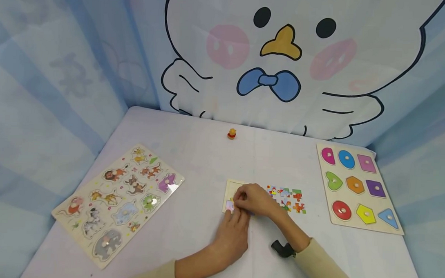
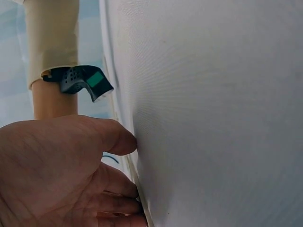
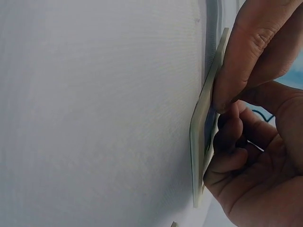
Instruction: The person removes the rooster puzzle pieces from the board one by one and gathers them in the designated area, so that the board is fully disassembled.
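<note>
Small board (image 1: 225, 197): just below the middle of the frame, a pink piece (image 1: 229, 205) in its lower left corner
Left hand (image 1: 231, 239): fingers nearly straight, touching the board's lower edge
Right hand (image 1: 258, 200): fingers curled over the board; I can't tell if they pinch anything
Loose pieces (image 1: 297, 195): just right of the board
Animal board (image 1: 128, 232): lower left
Shape board (image 1: 350, 171): right side

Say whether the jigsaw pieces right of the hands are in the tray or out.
Out: the jigsaw pieces lie on the white tabletop, right of the tray.
</note>
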Demonstrator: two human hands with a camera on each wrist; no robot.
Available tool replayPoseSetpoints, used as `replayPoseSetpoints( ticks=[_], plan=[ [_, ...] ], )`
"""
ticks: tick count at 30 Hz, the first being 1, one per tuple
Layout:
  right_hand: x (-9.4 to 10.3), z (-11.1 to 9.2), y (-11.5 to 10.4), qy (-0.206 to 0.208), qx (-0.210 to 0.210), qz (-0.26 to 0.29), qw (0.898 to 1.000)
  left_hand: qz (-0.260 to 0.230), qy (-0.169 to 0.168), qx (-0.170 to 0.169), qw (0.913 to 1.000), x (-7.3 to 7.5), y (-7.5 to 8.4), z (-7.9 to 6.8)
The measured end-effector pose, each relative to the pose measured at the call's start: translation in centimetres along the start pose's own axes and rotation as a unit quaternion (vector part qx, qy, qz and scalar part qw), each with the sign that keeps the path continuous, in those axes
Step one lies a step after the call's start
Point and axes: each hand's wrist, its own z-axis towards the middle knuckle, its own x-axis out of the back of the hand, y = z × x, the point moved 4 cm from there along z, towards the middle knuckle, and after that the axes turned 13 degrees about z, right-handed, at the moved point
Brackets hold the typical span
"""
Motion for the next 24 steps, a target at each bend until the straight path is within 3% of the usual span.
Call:
replayPoseSetpoints(
  ticks=[11,17,24],
  plan=[
    [-0.30,0.04,-0.10,0.005,-0.005,0.003,1.000,-0.007,-0.006,0.002,1.0000,-0.05,0.07,0.01],
    [-0.33,0.10,-0.61,0.016,-0.016,-0.007,1.000,-0.014,0.017,0.015,0.9997,-0.03,-0.05,0.03],
    [-0.43,0.22,-0.66,0.021,-0.041,-0.012,0.999,-0.013,0.014,0.000,0.9998,-0.16,0.02,-0.01]
  ],
)
